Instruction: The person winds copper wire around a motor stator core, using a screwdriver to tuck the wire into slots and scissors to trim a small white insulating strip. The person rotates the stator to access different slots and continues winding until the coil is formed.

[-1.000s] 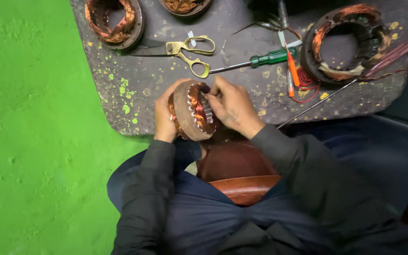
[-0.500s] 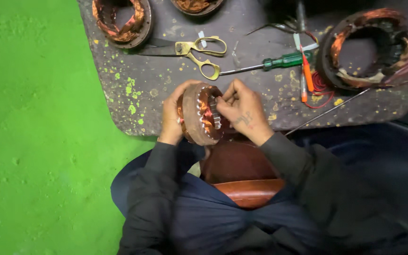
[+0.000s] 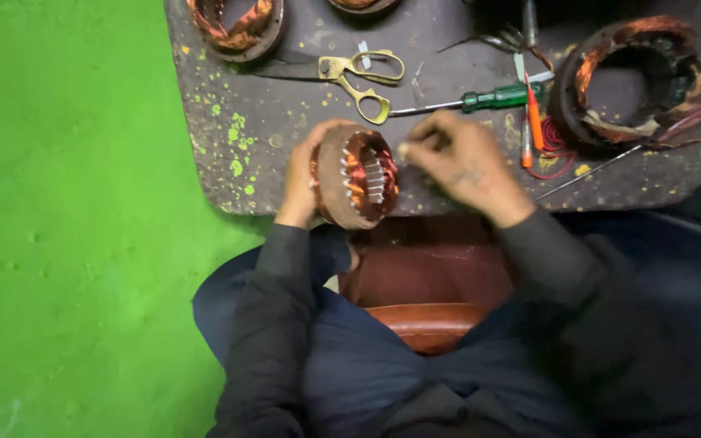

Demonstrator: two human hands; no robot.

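Left hand (image 3: 300, 180) curled in a firm grip, right hand (image 3: 460, 162) just beside it, fingers pinched.

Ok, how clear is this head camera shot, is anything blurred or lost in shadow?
Head view: the right hand is smeared by motion blur, its fingers indistinct; the left hand and the motor stator it holds look sharper; the green floor is brightly lit; the worktable top is dim, and the lower right corner sinks into dark shadow.
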